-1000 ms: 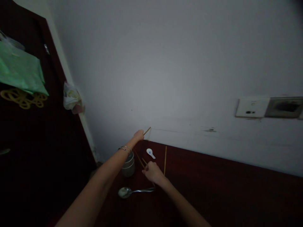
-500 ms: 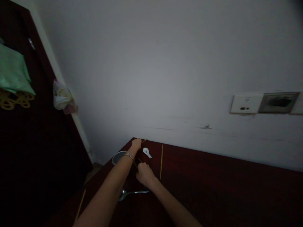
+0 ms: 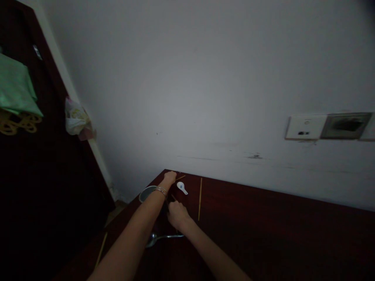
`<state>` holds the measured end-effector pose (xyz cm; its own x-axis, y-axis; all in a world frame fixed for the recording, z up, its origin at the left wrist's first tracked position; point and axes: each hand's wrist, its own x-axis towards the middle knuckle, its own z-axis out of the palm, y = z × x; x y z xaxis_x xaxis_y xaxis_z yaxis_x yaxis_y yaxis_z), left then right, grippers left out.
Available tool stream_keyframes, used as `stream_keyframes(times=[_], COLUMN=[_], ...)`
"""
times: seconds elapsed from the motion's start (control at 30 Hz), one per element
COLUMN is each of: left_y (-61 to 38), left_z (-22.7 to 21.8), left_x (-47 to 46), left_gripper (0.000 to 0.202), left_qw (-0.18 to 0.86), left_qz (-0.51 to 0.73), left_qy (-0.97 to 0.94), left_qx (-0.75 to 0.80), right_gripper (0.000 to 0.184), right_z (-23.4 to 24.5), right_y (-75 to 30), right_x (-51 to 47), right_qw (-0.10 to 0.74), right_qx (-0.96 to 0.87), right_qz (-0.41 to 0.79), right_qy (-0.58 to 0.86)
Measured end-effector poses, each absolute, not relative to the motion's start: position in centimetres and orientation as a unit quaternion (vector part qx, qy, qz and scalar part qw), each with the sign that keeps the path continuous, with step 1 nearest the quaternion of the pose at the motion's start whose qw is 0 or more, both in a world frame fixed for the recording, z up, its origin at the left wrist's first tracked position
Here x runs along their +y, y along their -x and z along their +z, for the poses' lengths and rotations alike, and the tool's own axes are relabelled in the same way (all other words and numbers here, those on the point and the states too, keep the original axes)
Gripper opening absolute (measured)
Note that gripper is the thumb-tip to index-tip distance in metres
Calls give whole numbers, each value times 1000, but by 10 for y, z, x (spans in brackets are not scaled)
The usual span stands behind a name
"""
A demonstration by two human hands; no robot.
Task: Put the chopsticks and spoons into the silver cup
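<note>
Gripping a thin chopstick [image 3: 181,178] in curled fingers of the left hand [image 3: 170,176], near the far corner of the tabletop [image 3: 263,222], beside the white spoon [image 3: 181,186]; apparently gripping a second chopstick [image 3: 174,197] in the right hand [image 3: 177,214]. Probably light, stiff, smooth; best pinched around mid-length.

Arms [image 3: 134,232] outstretched, left grip [image 3: 170,177] farther forward

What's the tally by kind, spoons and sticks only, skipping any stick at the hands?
White spoon: 1
Metal spoon: 1
Sticks: 2
Total: 4
</note>
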<state>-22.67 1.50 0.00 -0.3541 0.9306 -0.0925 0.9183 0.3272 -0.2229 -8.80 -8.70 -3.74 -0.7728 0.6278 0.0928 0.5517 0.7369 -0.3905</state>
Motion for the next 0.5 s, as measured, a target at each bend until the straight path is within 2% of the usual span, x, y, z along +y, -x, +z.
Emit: stream_keyframes(times=[0.23,0.5], left_y=[224,249], left_z=[15,73], left_x=[14,-8], left_gripper=[24,27], left_qw=[23,-8], left_qz=[125,116], left_qy=[583,578], left_qx=[-803,-808], right_gripper=[25,27], right_z=[-37,-25], right_y=[86,56], right_x=[-87,-76], right_qw=[103,145], right_qx=[-923,-907], right_qz=[183,220], right_qy=[324,329])
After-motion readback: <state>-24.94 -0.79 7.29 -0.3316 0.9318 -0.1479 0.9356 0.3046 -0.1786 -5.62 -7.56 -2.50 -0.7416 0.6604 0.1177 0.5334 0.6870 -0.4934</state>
